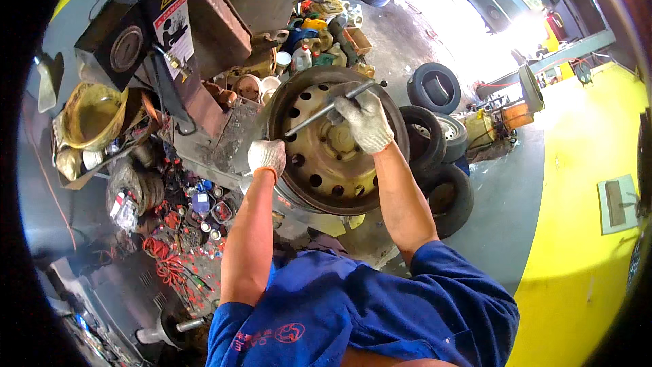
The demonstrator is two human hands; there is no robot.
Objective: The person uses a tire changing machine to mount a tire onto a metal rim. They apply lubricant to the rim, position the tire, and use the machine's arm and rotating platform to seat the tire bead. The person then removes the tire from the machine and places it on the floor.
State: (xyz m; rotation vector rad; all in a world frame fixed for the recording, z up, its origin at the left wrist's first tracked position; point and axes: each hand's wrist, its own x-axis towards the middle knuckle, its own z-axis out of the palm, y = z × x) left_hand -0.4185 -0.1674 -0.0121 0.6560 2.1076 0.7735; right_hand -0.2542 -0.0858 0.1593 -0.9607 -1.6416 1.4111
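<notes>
Across the steel wheel (326, 164), a metal bar (311, 119) slants toward two o'clock, held in the right hand's grip (369, 121), while the left hand (267, 156) curls at the nine o'clock edge, its exact hold unclear, and a black tyre (421, 88) lies beyond at two o'clock.

Between the forearms (250, 245), access to the near half of the wheel (326, 163) is unobstructed. The far half is crossed by a metal bar (312, 119) and the right hand (367, 122). Passage is blocked by tires (432, 137) at right, containers (319, 42) beyond and a machine column (187, 95) at left.
</notes>
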